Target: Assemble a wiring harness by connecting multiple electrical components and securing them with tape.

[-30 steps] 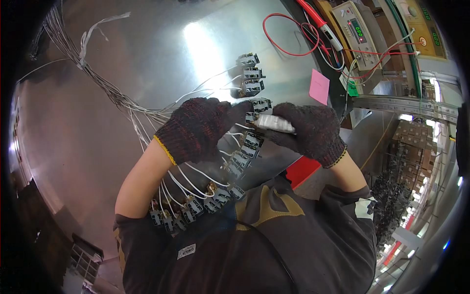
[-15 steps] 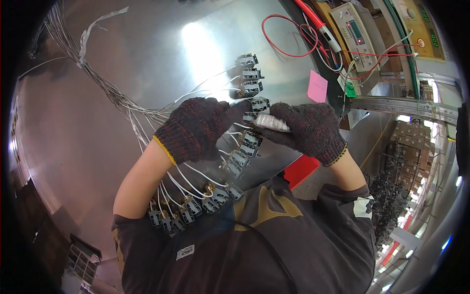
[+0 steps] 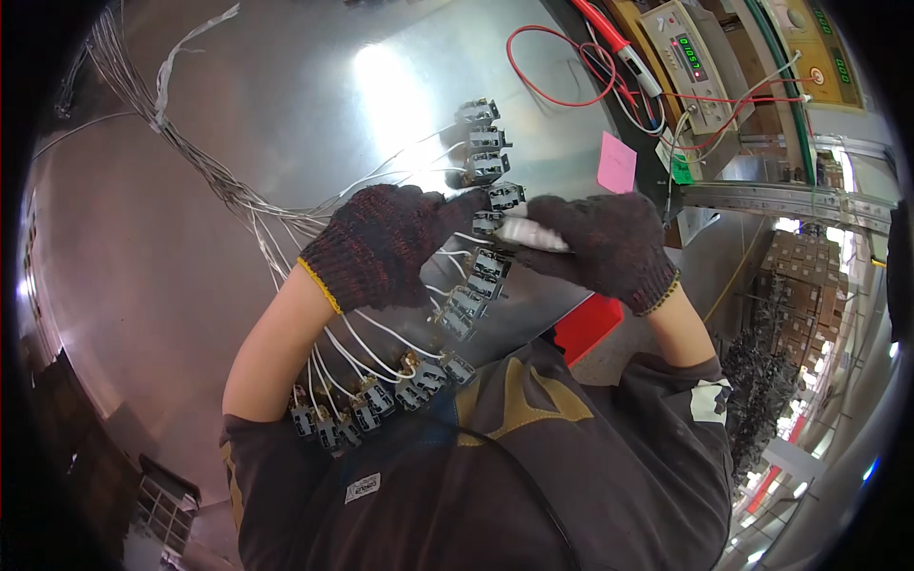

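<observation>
Wearing a dark knitted glove, my left hand (image 3: 388, 246) has its thumb and fingers closed at a small grey-and-black socket block (image 3: 488, 223) on a white cable; the exact contact is partly hidden. My right hand (image 3: 609, 249), gloved the same way, is closed around a whitish, tape-wrapped piece (image 3: 533, 234) whose left end meets that block. Its kind is unclear. Similar blocks sit above the hands (image 3: 486, 167), just below them (image 3: 468, 301), and by my shirt (image 3: 376, 395), each with a white cable running left.
A bundle of thin grey-white cables (image 3: 205, 167) crosses the metal table (image 3: 276, 95). At the right stand a bench meter (image 3: 690, 62) with a lit green display, a red probe (image 3: 614, 33) with coiled lead, and a pink paper (image 3: 617, 164). A red bin (image 3: 587, 331) sits below the table edge.
The right hand and the whitish piece have shifted slightly and are a bit blurred. My left hand stays almost in place. The bench meter's display now shows bright green digits.
</observation>
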`<state>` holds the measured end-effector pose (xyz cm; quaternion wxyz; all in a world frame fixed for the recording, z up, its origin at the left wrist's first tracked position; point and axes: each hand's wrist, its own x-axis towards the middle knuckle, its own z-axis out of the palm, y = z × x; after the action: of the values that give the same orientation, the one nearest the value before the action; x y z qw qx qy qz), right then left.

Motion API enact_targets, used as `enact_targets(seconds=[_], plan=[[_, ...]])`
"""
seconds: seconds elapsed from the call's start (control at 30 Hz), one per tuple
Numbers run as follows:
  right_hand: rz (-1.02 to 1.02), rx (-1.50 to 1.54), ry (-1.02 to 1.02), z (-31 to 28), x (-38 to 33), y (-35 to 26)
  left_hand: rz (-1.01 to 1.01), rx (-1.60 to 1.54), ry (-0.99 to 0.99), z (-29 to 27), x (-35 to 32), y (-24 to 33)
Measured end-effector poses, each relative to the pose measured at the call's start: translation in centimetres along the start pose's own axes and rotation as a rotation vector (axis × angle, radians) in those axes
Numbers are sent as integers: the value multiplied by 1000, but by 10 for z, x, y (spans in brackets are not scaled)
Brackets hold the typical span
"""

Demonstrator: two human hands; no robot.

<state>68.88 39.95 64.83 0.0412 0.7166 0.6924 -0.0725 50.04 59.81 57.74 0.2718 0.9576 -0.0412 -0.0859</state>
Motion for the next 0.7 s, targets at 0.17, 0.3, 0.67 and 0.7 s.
enact_targets(seconds=[0.17, 0.3, 0.67, 0.7], plan=[[139, 284, 126, 6, -26, 5, -10, 7, 18, 7, 2, -3], [165, 230, 67, 15, -32, 3, -2, 14, 12, 4, 2, -2], [113, 80, -4, 14, -24, -3, 1, 1, 26, 13, -2, -7], [107, 64, -6, 18, -26, 0, 3, -5, 30, 13, -2, -7]])
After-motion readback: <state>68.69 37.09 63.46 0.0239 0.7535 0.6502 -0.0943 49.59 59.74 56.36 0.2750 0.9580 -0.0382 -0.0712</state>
